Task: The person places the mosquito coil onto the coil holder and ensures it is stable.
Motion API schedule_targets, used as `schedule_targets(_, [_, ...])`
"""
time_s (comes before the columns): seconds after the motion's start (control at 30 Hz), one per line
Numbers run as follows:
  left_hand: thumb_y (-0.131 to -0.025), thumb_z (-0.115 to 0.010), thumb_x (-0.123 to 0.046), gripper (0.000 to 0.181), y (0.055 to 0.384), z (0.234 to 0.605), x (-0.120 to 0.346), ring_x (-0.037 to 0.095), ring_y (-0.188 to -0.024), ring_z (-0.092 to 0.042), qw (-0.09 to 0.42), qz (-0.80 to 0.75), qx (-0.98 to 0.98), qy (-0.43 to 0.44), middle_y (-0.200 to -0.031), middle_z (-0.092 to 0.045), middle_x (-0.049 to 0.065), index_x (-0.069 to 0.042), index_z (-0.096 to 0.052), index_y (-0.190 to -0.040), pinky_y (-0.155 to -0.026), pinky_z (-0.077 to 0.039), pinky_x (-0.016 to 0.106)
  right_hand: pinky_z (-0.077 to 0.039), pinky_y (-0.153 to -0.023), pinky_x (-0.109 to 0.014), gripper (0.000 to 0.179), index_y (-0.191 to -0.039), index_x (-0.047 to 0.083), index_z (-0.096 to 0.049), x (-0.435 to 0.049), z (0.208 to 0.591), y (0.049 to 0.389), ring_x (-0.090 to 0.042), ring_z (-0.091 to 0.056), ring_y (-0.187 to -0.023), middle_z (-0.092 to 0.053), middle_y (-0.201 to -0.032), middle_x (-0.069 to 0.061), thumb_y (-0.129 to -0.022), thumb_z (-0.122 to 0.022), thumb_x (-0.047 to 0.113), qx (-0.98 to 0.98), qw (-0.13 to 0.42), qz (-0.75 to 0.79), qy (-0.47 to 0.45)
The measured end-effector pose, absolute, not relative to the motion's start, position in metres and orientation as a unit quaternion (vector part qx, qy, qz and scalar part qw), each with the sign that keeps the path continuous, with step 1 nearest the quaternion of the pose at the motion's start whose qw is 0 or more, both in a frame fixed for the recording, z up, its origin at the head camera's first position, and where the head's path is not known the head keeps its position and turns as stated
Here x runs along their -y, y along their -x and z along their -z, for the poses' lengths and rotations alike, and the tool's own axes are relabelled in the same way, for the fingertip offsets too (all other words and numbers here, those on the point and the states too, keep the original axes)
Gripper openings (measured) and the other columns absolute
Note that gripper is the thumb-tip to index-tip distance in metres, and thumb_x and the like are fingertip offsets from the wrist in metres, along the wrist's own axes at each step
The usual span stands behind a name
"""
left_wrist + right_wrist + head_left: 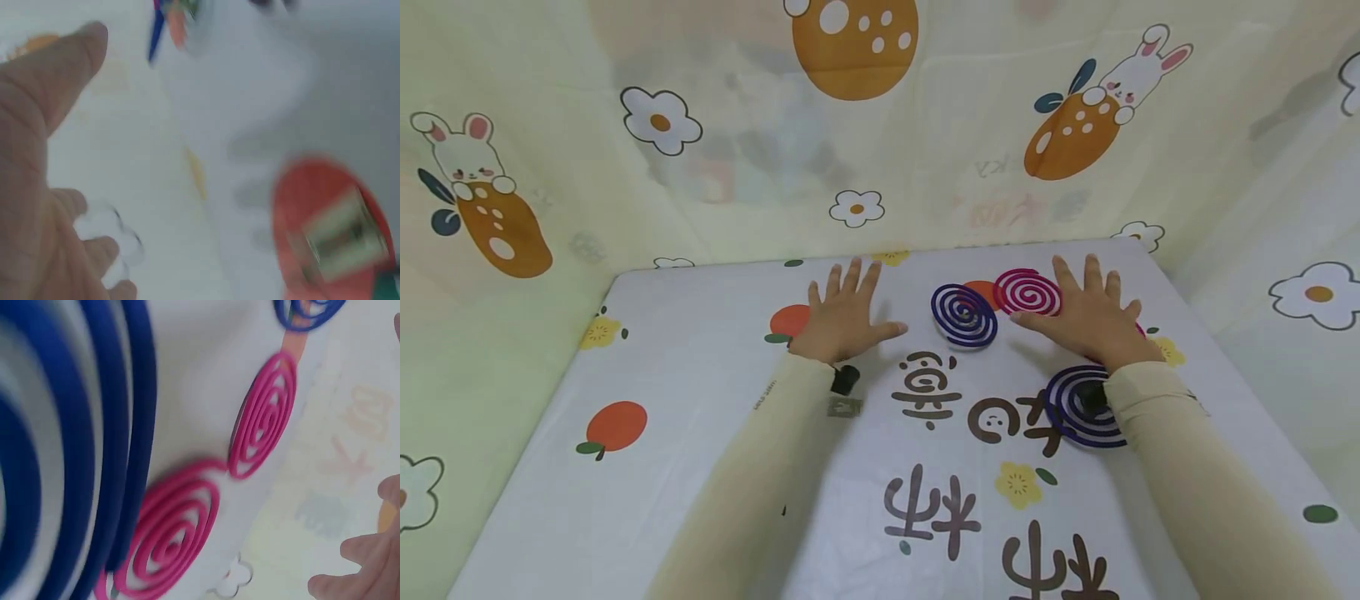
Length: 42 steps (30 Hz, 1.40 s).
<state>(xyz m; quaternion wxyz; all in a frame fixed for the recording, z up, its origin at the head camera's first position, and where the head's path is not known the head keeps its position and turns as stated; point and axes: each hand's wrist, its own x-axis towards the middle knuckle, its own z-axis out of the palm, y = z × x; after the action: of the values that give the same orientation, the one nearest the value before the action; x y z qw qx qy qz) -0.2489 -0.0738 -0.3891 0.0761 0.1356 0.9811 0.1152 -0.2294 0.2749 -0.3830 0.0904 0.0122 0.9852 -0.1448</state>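
My left hand (842,318) is held above the white cloth-covered table, fingers straight and spread, holding nothing. The right hand (1093,315) is spread likewise, over a group of flat spiral coils. To the left of its thumb lie a dark blue coil (964,316) and a pink coil (1028,292). Below the right wrist is a larger-looking dark blue coil (1084,408), partly hidden by the sleeve. A second pink coil (169,547) shows in the right wrist view; in the head view the right hand covers nearly all of it.
The table cloth (685,500) is printed with oranges, flowers and brown characters. Behind it rises a pale curtain (760,192) with rabbits and flowers, which also closes off both sides. A small blurred pale rectangle (347,234) appears over a printed orange in the left wrist view.
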Motion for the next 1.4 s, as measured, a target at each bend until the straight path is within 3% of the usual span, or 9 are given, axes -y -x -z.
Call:
schedule_targets(0.23, [-0.089,-0.067,-0.068,0.109,0.260,0.404,0.130,0.039,-0.161,0.002,0.103,-0.146,-0.976,-0.126,-0.176,-0.001,0.008,-0.028,-0.007,-0.170,-0.123,0.000,0.069,-0.007,-0.098,-0.092,0.129,-0.165,0.009,0.013,-0.306,0.378,0.234,-0.076,0.008,-0.140,0.019,-0.161,-0.042,-0.085,-0.058,0.082,-0.985,0.099,0.137,-0.037])
schedule_targets(0.47, [-0.087,-0.079,-0.054,0.097,0.258,0.417,0.159,0.045,-0.158,-0.012,0.125,-0.152,-0.966,-0.171,-0.174,-0.017,0.012,-0.028,-0.029,-0.166,-0.121,-0.009,0.073,-0.018,-0.097,-0.089,0.134,-0.161,0.003,0.018,-0.335,0.381,0.237,-0.078,0.007,-0.137,0.022,-0.156,-0.046,-0.085,-0.062,0.079,-0.977,0.142,0.150,-0.055])
schedule_targets(0.73, [-0.089,-0.083,-0.038,0.077,0.252,0.423,0.176,0.040,-0.156,-0.025,0.143,-0.177,-0.949,-0.217,-0.168,-0.032,0.016,-0.022,-0.051,-0.156,-0.123,-0.020,0.065,-0.032,-0.100,-0.081,0.135,-0.157,-0.008,0.014,-0.357,0.395,0.249,-0.074,-0.009,-0.138,0.004,-0.152,-0.052,-0.086,-0.063,0.077,-0.955,0.220,0.182,-0.080])
schedule_targets(1.0, [-0.097,-0.075,-0.018,0.053,0.260,0.421,0.178,0.039,-0.155,-0.028,0.179,-0.185,-0.929,-0.265,-0.167,-0.031,0.022,-0.015,-0.061,-0.148,-0.122,-0.029,0.057,-0.044,-0.098,-0.075,0.123,-0.153,-0.021,-0.009,-0.375,0.405,0.252,-0.069,-0.026,-0.129,-0.024,-0.141,-0.050,-0.090,-0.064,0.070,-0.958,0.230,0.155,-0.072])
schedule_targets(1.13, [-0.098,-0.072,-0.014,0.048,0.267,0.422,0.175,0.042,-0.151,-0.034,0.178,-0.177,-0.924,-0.289,-0.163,-0.036,0.025,-0.014,-0.064,-0.145,-0.121,-0.033,0.054,-0.050,-0.094,-0.071,0.117,-0.150,-0.020,-0.019,-0.381,0.407,0.251,-0.066,-0.031,-0.123,-0.031,-0.135,-0.049,-0.090,-0.066,0.068,-0.959,0.226,0.154,-0.079])
schedule_targets(1.27, [-0.098,-0.072,-0.017,0.047,0.270,0.424,0.171,0.042,-0.155,-0.026,0.185,-0.182,-0.923,-0.284,-0.168,-0.030,0.021,-0.018,-0.064,-0.145,-0.122,-0.031,0.056,-0.058,-0.081,-0.058,0.101,-0.138,-0.021,-0.034,-0.385,0.409,0.251,-0.058,-0.043,-0.112,-0.044,-0.124,-0.045,-0.090,-0.072,0.060,-0.959,0.210,0.165,-0.092])
schedule_targets(1.4, [-0.098,-0.073,-0.018,0.043,0.271,0.426,0.169,0.043,-0.156,-0.023,0.183,-0.187,-0.926,-0.273,-0.169,-0.030,0.019,-0.019,-0.068,-0.141,-0.122,-0.030,0.056,-0.058,-0.067,-0.042,0.088,-0.127,-0.020,-0.041,-0.388,0.411,0.251,-0.048,-0.052,-0.099,-0.055,-0.110,-0.036,-0.090,-0.076,0.052,-0.954,0.207,0.190,-0.106])
